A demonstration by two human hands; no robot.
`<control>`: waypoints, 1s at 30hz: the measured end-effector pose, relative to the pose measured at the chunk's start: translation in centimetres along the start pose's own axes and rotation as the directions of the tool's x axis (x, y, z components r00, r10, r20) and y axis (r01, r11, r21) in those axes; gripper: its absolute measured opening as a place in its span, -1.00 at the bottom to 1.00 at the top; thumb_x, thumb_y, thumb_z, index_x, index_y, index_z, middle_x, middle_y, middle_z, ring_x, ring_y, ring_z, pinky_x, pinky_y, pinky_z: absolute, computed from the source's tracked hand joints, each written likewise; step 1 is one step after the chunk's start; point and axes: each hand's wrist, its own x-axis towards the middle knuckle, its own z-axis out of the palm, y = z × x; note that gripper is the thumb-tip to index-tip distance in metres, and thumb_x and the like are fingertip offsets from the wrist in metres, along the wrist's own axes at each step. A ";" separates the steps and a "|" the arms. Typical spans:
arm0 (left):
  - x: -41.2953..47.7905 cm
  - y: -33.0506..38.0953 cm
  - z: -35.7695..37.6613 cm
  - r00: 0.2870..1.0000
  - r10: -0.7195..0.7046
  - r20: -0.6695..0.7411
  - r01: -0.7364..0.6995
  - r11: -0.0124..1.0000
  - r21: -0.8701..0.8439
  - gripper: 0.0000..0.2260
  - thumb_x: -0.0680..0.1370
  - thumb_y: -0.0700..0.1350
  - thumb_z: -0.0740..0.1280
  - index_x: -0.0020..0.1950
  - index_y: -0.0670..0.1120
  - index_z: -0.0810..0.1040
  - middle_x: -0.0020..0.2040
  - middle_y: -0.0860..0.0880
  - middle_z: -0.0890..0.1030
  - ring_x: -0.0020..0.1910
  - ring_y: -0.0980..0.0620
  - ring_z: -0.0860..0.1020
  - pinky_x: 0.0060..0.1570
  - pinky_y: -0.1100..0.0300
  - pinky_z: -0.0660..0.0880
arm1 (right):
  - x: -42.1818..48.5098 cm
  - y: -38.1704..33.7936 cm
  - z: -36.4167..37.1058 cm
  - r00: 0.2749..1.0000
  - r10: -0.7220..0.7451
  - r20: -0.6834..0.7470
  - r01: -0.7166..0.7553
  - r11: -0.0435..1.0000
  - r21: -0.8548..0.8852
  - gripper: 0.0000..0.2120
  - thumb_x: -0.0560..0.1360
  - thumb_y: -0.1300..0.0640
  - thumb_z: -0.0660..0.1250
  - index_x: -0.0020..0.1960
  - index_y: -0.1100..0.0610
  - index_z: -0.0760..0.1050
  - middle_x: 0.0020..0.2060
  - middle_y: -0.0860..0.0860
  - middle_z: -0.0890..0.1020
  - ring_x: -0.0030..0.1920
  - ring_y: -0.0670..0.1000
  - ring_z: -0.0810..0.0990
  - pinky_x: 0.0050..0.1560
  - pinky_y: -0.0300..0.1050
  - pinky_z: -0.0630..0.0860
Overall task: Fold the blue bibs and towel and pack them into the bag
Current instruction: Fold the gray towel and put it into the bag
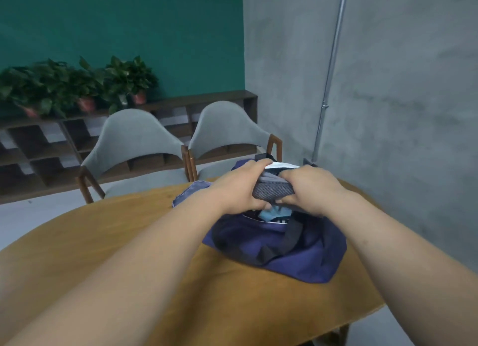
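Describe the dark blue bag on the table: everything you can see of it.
The bag is soft, dark navy fabric, slumped and creased on the wooden table, toward its far right side. A black strap lies loosely across its front. Its mouth faces up and is open, with a pale rim; light blue cloth shows inside. Just above the mouth, the left hand and right hand grip a folded grey-blue cloth.

Navy bag (297, 252), grey-blue folded towel (271, 190), light-blue bib (270, 213).

Meeting room: wooden table (116, 216), grey chairs (134, 138)
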 end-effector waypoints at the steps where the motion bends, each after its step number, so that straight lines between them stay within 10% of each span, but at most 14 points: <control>1: 1.1 -0.4 0.4 0.999 -0.037 0.038 0.036 0.999 0.012 0.03 0.38 0.23 0.60 0.67 0.11 0.03 0.54 -0.02 0.37 0.43 -0.07 0.46 0.39 -0.02 0.46 | 0.5 0.8 0.6 0.999 0.029 -0.016 -0.030 0.998 -0.053 -0.55 0.50 -0.33 0.40 0.23 -0.07 0.51 0.10 0.00 0.67 0.14 0.14 0.63 -0.01 -0.01 0.49; 9: 4.7 -4.5 5.3 0.951 -0.098 0.292 0.007 0.955 0.296 0.01 0.38 0.46 0.45 0.66 0.02 0.18 0.57 -0.06 0.19 0.51 -0.17 0.30 0.44 -0.10 0.41 | 0.5 2.6 9.9 0.984 0.079 0.157 -0.083 0.996 0.025 -0.59 0.55 -0.14 0.40 0.28 -0.02 0.37 0.18 0.02 0.66 0.19 0.16 0.63 0.11 0.02 0.49; 22: 0.7 -2.6 6.5 0.938 -0.128 0.322 0.014 0.943 0.333 -0.13 0.37 0.61 0.24 0.46 0.05 0.48 0.24 0.02 0.35 0.23 -0.10 0.29 0.08 -0.07 0.52 | 0.7 5.3 9.5 0.907 -0.146 0.394 0.038 0.962 0.269 -0.56 0.50 -0.18 0.44 0.30 -0.17 0.38 0.08 -0.11 0.65 0.09 0.02 0.60 0.16 0.01 0.55; 30: 2.0 -2.8 1.0 0.909 -0.239 0.341 0.168 0.960 0.225 -0.16 0.54 0.57 -0.12 0.63 0.10 0.34 0.62 0.01 0.23 0.52 -0.20 0.23 0.50 -0.13 0.25 | 0.9 7.4 3.2 0.957 -0.040 0.288 -0.165 0.741 0.651 -0.62 0.50 -0.17 0.53 0.27 -0.16 0.56 0.10 -0.24 0.70 0.08 -0.26 0.64 0.15 -0.24 0.52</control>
